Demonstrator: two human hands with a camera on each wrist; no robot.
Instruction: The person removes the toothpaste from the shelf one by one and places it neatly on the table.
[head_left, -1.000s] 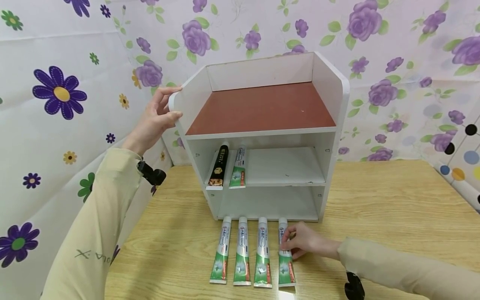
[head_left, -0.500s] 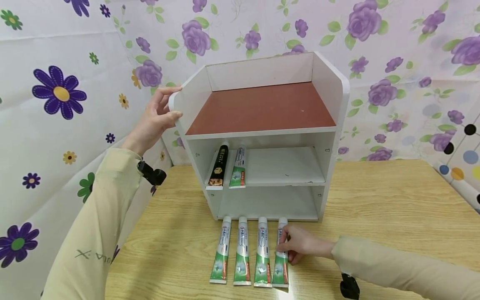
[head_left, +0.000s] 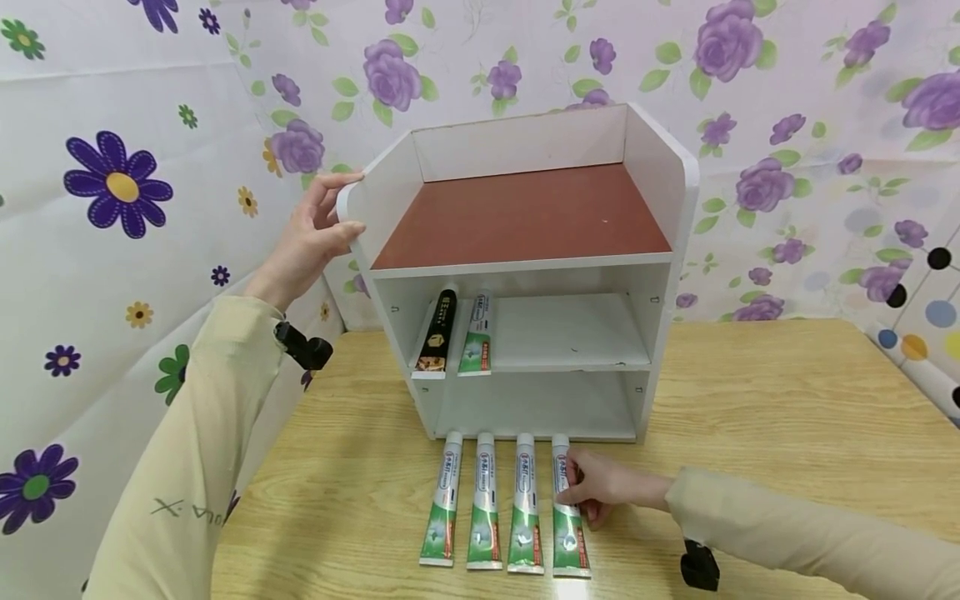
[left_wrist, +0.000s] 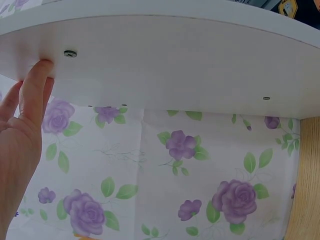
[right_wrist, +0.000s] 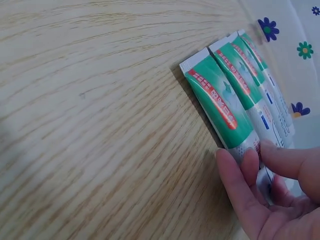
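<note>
So far two tubes (head_left: 437, 333) lie shelved, with four tubes (head_left: 484, 521) left on the table (head_left: 757, 400), your right grip (head_left: 603, 483) pinching the rightmost tube (head_left: 571, 546), your left grip (head_left: 311, 233) clasping the cabinet (head_left: 525, 221).

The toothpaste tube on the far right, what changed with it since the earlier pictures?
In the right grip, the far-right tube swung its flat end left, then back right; its cap end shifted slightly left. Nothing was newly grabbed or let go. The other three tubes, shelved tubes, white shelf unit and left grip stayed put.
</note>
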